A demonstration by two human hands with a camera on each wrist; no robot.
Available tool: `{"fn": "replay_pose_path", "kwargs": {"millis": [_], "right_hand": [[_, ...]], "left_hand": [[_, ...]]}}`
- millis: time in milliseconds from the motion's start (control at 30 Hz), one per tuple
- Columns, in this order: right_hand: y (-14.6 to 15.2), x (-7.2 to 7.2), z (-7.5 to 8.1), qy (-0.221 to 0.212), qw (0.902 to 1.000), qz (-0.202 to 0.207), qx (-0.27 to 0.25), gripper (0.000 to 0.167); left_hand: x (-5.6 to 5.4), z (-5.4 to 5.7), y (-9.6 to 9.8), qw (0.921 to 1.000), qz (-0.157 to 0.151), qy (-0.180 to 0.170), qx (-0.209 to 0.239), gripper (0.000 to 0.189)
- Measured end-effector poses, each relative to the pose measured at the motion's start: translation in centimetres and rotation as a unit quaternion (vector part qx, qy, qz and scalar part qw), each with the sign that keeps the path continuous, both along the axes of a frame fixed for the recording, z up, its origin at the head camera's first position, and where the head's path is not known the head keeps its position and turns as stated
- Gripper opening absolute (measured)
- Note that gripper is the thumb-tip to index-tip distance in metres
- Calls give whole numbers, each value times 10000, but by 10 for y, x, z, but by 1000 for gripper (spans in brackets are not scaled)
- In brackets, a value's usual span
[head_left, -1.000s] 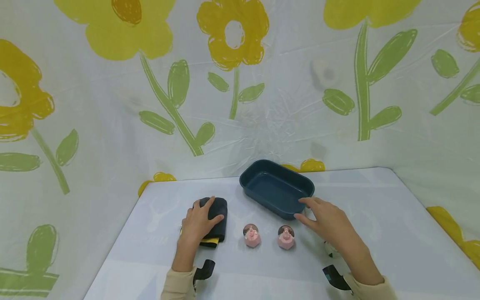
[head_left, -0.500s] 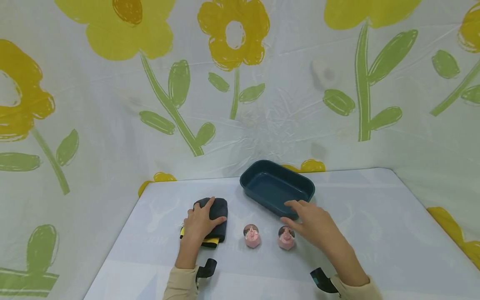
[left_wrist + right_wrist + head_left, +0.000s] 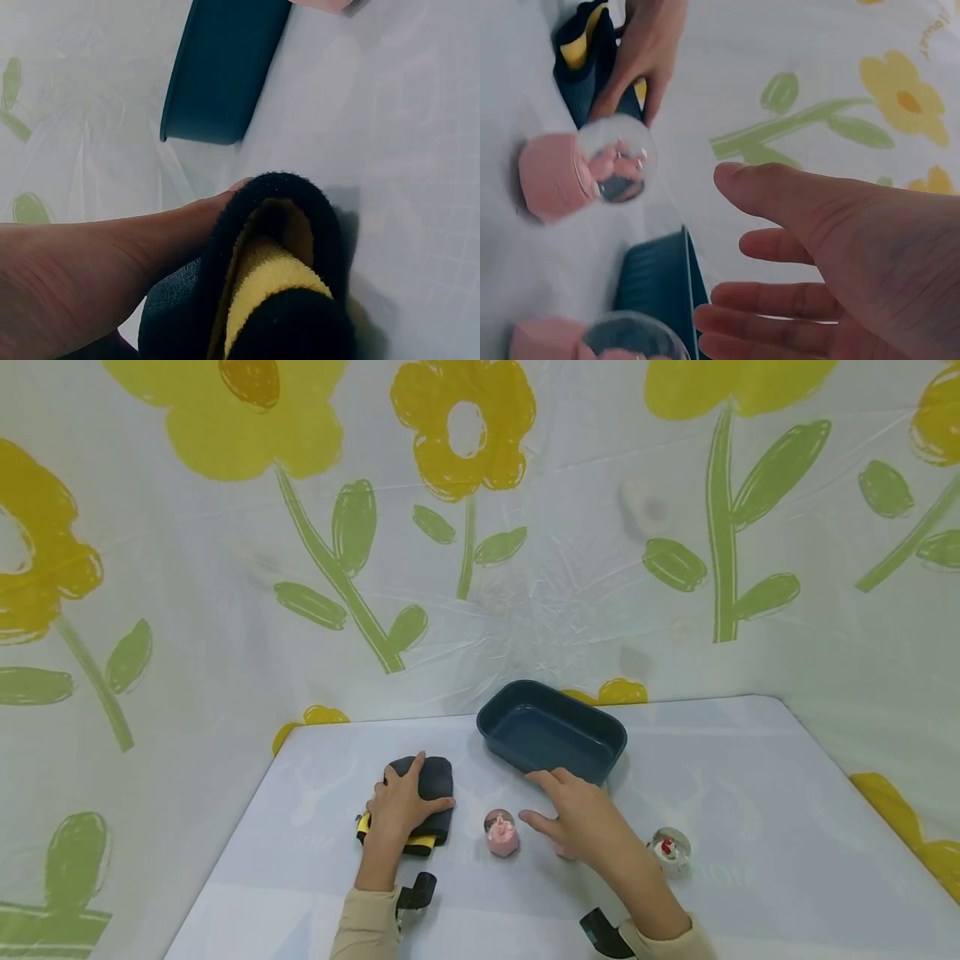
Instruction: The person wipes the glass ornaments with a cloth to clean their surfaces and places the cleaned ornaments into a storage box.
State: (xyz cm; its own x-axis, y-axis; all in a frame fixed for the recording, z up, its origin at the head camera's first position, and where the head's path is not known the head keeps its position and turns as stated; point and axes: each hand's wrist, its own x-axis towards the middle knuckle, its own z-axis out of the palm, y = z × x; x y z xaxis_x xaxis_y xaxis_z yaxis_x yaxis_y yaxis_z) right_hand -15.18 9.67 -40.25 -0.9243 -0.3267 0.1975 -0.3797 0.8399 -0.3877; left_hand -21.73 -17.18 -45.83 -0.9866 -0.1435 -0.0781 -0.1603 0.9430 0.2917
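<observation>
My left hand rests on a folded dark towel with yellow lining, its fingers spread over the top. In the left wrist view, the towel's rolled end shows black and yellow layers. My right hand hovers, fingers apart and holding nothing, over the right one of two pink-based snow globes. That globe's base is mostly hidden behind the hand. To its left stands the other pink-based snow globe, upright; it is also seen in the right wrist view, as a pink base under a clear ball.
A dark teal rectangular baking dish stands behind the globes near the table's back edge. Right of my right forearm sits a clear snow globe with a white and red figure. A flower-printed curtain surrounds the white table.
My right hand has moved left, from beside the baking dish to over the right pink snow globe, uncovering the clear globe on the right. The left hand stays on the towel.
</observation>
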Motion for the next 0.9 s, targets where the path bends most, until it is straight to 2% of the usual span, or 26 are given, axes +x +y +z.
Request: {"fn": "replay_pose_path", "kwargs": {"millis": [267, 533, 700, 900], "right_hand": [[-28, 4, -11, -299, 9990, 47, -318, 60], [-49, 7, -32, -549, 9970, -200, -500, 64], [-56, 6, -46, -858, 9943, -48, -627, 65], [-59, 7, -57, -641, 9968, 153, -442, 66]], "left_hand": [[-5, -2, 1, 9999, 42, -9, 163, 95], [-7, -6, 1, 9994, -253, 171, 159, 88], [-8, -6, 1, 9991, -336, 231, 81, 86], [-8, -4, 3, 9987, -382, 254, 209, 82]]}}
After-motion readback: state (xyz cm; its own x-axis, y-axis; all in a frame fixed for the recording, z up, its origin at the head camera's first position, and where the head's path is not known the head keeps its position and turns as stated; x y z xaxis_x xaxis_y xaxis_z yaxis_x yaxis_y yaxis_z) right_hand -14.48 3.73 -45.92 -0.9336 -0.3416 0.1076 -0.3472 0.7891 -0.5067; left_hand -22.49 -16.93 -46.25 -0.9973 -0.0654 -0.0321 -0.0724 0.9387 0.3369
